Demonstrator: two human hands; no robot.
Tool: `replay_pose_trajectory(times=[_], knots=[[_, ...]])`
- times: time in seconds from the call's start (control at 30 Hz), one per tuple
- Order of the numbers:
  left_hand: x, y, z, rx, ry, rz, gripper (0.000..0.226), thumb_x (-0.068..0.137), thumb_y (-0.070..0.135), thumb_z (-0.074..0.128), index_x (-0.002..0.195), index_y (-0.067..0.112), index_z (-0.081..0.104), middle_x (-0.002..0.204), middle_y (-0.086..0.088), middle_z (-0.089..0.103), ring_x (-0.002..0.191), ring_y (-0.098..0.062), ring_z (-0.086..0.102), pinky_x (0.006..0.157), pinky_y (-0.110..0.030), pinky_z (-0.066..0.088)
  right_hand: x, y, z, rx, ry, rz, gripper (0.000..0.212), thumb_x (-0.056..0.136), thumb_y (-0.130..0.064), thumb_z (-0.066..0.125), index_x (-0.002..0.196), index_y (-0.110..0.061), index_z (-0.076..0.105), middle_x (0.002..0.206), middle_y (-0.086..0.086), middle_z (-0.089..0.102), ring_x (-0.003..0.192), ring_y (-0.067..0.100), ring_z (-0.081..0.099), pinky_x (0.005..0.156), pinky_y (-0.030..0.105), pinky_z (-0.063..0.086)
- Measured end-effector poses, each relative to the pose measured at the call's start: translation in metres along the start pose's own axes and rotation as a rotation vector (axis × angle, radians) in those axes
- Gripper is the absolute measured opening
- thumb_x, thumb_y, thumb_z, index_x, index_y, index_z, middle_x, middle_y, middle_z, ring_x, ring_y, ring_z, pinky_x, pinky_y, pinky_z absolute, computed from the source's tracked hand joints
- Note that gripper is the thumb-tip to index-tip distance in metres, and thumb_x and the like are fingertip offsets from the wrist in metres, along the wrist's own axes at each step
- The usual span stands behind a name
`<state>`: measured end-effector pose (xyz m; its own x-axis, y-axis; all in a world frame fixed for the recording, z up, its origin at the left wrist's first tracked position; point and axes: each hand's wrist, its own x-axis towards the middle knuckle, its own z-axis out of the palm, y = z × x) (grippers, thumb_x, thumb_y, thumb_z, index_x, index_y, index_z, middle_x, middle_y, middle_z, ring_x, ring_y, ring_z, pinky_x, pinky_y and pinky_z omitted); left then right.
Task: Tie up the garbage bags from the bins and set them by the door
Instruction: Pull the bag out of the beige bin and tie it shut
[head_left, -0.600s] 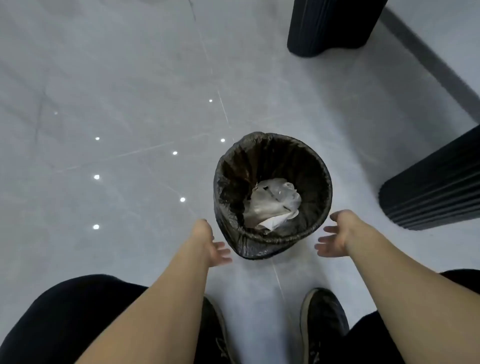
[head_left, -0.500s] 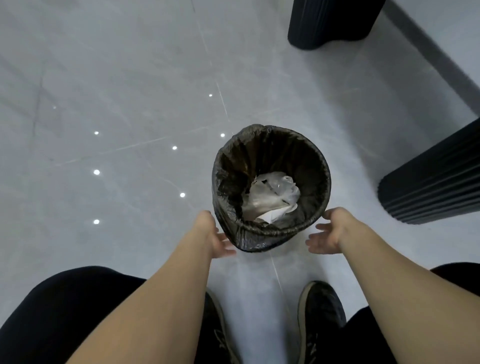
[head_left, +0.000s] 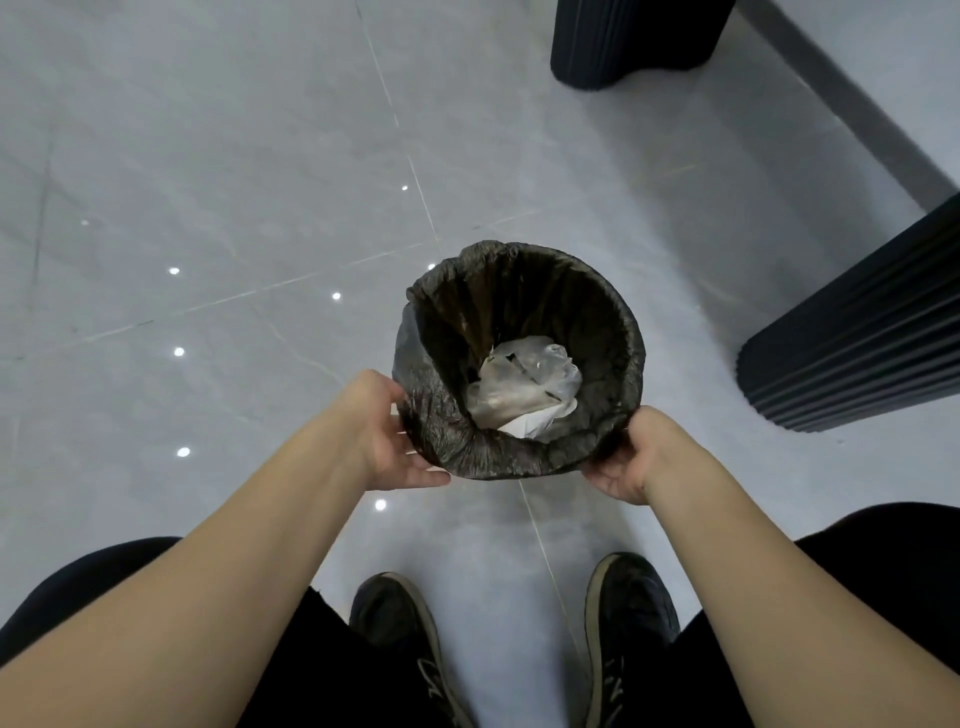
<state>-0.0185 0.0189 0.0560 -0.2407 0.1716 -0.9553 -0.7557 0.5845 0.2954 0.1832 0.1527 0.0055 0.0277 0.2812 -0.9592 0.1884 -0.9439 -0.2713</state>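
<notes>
The small round bin (head_left: 519, 358) is seen from above on the grey tiled floor (head_left: 208, 182), just ahead of 2 dark shoes (head_left: 631, 618). A black garbage bag (head_left: 467, 447) lines it, the bag's edge folded down over the rim all the way round. Crumpled clear plastic and white paper (head_left: 524, 389) lie at the bottom of the liner.

The bin is flanked by both hands. The left hand (head_left: 387, 434) is set against the near-left side, thumb stretched under the folded bag edge, the fingers tucked out of sight behind the wall, so a grip on the bag is suggested but cannot be confirmed finger by finger. The right hand (head_left: 631, 454) is pressed to the near-right side, knuckles curled around the bunched liner at the rim.

A dark ribbed cylinder (head_left: 852, 343) lies toppled to the right, well apart from the bin, and another ribbed dark object (head_left: 634, 36) stands at the top edge beside the wall's dark skirting (head_left: 852, 104).
</notes>
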Motion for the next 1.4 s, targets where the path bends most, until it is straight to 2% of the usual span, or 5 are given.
replay_pose_trajectory(times=[0.3,0.57,1.03,1.2,1.4], knots=[[-0.019,0.009,0.005,0.078,-0.008,0.164,0.014,0.091,0.004,0.046,0.100,0.004,0.057,0.082,-0.014,0.065,0.054,-0.024,0.069,0.047,-0.033,0.056,-0.017,-0.015,0.002,-0.008,0.165,-0.431,0.005,0.083,-0.016,0.048,0.080,-0.015,0.051,0.069,0.007,0.046,0.057,0.022,0.041,0.054,0.027,0.034],[-0.027,0.025,0.020,0.079,0.009,0.229,0.016,0.091,0.006,0.051,0.107,0.003,0.057,0.080,-0.009,0.055,0.060,-0.017,0.057,0.037,-0.022,0.049,-0.035,-0.040,-0.009,-0.365,0.139,-0.523,0.012,0.081,-0.004,0.054,0.070,-0.008,0.051,0.058,0.007,0.047,0.045,0.019,0.040,0.053,0.030,0.047],[-0.041,0.112,0.061,0.118,-0.034,0.679,0.020,0.079,-0.001,0.042,0.072,0.008,0.058,0.073,-0.007,0.050,0.060,-0.024,0.046,0.051,-0.025,0.039,-0.081,-0.157,0.053,0.088,-0.334,-0.553,0.010,0.081,-0.016,0.046,0.073,-0.012,0.048,0.066,0.006,0.051,0.059,0.024,0.050,0.067,0.033,0.043],[-0.051,0.139,0.027,0.442,0.010,0.925,0.023,0.057,0.036,0.056,0.068,0.018,0.064,0.057,0.003,0.054,0.051,-0.018,0.050,0.055,-0.031,0.036,-0.088,-0.184,0.063,0.114,-0.323,-0.801,0.018,0.084,-0.022,0.051,0.067,-0.018,0.048,0.061,-0.001,0.045,0.056,0.016,0.044,0.055,0.028,0.038],[0.013,0.155,0.008,0.738,0.456,0.797,0.061,0.075,0.050,0.057,0.126,0.017,0.050,0.130,-0.006,0.041,0.107,-0.029,0.051,0.082,-0.039,0.044,-0.081,-0.189,0.077,-0.241,-0.320,-0.986,0.019,0.080,-0.030,0.069,0.092,-0.018,0.061,0.078,-0.004,0.062,0.063,0.005,0.061,0.053,0.018,0.045]])
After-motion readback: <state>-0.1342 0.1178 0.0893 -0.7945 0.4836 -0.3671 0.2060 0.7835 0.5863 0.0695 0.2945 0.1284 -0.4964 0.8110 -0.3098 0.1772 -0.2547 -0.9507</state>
